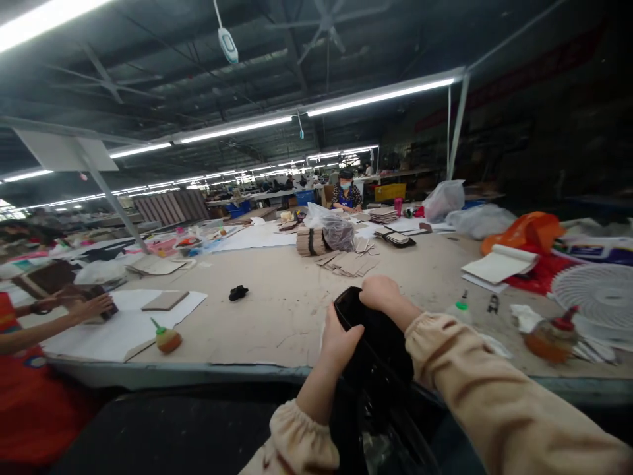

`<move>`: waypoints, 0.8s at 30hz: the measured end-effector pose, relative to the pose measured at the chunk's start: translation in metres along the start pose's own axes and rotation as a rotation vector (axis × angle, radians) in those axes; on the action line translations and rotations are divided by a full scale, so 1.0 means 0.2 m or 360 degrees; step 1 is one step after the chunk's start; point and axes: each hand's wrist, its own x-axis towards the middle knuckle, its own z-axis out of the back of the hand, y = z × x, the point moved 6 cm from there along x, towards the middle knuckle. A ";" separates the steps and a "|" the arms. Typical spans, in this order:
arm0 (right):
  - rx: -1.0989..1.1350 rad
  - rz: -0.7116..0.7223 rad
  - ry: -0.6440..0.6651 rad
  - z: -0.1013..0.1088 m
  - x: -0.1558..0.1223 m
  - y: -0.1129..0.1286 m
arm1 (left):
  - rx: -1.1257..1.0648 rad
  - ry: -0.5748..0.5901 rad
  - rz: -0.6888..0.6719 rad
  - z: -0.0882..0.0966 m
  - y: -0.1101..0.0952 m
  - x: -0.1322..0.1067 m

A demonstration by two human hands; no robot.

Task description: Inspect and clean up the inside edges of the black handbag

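Note:
A black bag-like piece [386,340] with a rimmed opening is held up at the near edge of the table. My left hand [339,336] grips its left side, thumb over the rim. At the far right of the opening, my right hand [383,293] is closed on the rim, its fingertips partly hidden. Dark straps and a clear plastic piece hang below, near my lap. Beyond my hands lie loose flat brown pieces [349,262] and a banded stack of brown pieces [310,242].
A glue bottle with a green tip [168,340] and a black scrap [238,293] are to the left. A co-worker's hands [93,307] hold a brown piece at far left. On the right are a red-capped bottle [554,340], a white fan cover [593,300] and a notepad [499,264].

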 end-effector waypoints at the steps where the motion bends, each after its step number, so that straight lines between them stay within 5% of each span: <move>1: -0.0005 -0.0011 0.0014 0.00 -0.02 0.00 | 0.0041 0.0000 0.0013 0.01 -0.02 0.00; 14: -0.0080 -0.0055 0.0070 -0.05 -0.05 -0.01 | -0.0045 0.0173 -0.0081 0.12 -0.09 0.01; 24: -0.0050 0.0211 0.0171 -0.11 0.00 -0.08 | -0.0028 0.0291 -0.0291 0.12 -0.09 0.09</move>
